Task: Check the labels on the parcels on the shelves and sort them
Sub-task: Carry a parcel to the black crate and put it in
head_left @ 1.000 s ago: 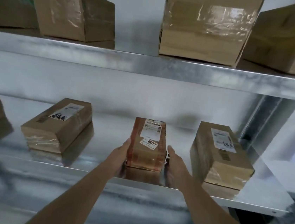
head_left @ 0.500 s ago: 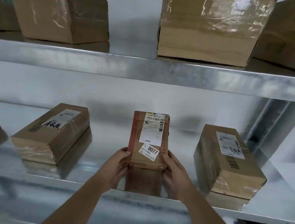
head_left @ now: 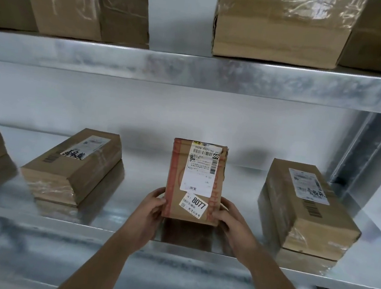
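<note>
**Parcel held up, label facing camera**

Parcel (head_left: 195,180) is gripped at its lower corners by left hand (head_left: 151,208) and right hand (head_left: 230,216), fingers curled round it. It is tilted upright over lower shelf (head_left: 128,222), between two flat-lying boxes.

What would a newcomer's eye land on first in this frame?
The small parcel at the centre of the lower shelf, tipped up with its white label and the sticker "8077" facing the camera. The left hand and right hand grip its lower corners. Flat parcels lie on either side, bigger boxes above.
</note>
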